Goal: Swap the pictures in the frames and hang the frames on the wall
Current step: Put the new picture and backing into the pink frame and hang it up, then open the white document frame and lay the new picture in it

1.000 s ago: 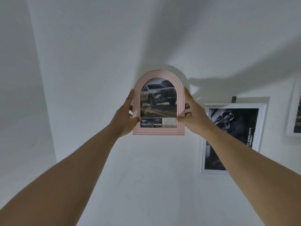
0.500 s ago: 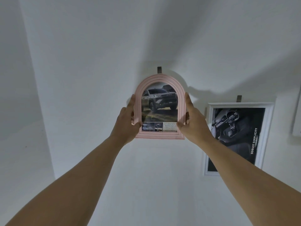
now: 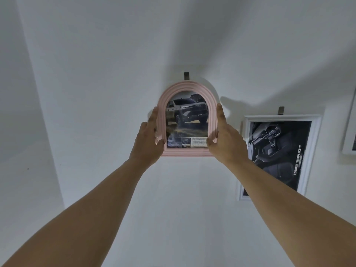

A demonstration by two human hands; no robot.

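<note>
A pink arched frame (image 3: 186,89) with a picture of a grey off-road car is held up flat against the white wall. Its top sits just below a small dark wall hook (image 3: 186,76). My left hand (image 3: 148,139) grips the frame's left edge, thumb on the front near the lower corner. My right hand (image 3: 224,137) grips the right edge the same way. To the right, a white rectangular frame (image 3: 312,151) with a dark car-interior picture hangs from its own hook (image 3: 280,110).
The edge of another white frame (image 3: 349,139) shows at the far right. A wall corner runs down the left side. Bare white wall lies above and below the frames.
Both hands have lowered the pink frame slightly against the wall, so the hook above its top, hidden a second ago, now shows.
</note>
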